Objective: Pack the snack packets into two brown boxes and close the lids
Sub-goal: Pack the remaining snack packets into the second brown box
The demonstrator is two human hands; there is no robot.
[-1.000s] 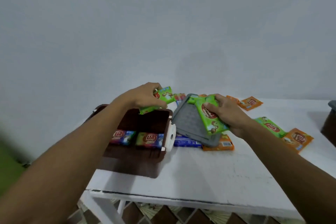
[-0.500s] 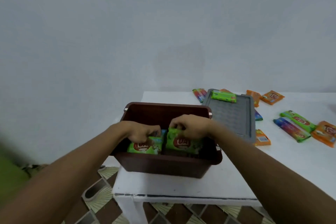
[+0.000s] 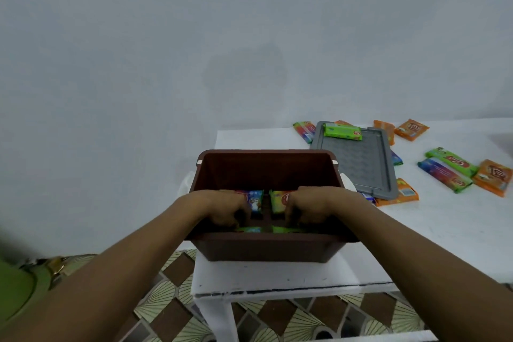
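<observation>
head cam, running left to right: left hand [image 3: 224, 208] is down inside the brown box [image 3: 266, 248], fingers curled toward a green packet [image 3: 249, 229] against the near wall. the tips are hidden, so i can't tell if it's gripping or just pressing. the box sits open at the near left corner of the white table [image 3: 277, 275]. a blue packet [image 3: 256, 199] lies further in on the box floor. right hand [image 3: 311, 207] is curled the same way over a second green packet [image 3: 283, 229], and i can't tell its grip either. grey lid [image 3: 358, 166] lies flat just right of the box toward the far edge, with a lime packet [image 3: 342, 131] on its far end. loose packets [image 3: 451, 161] lie toward the right edge.
</observation>
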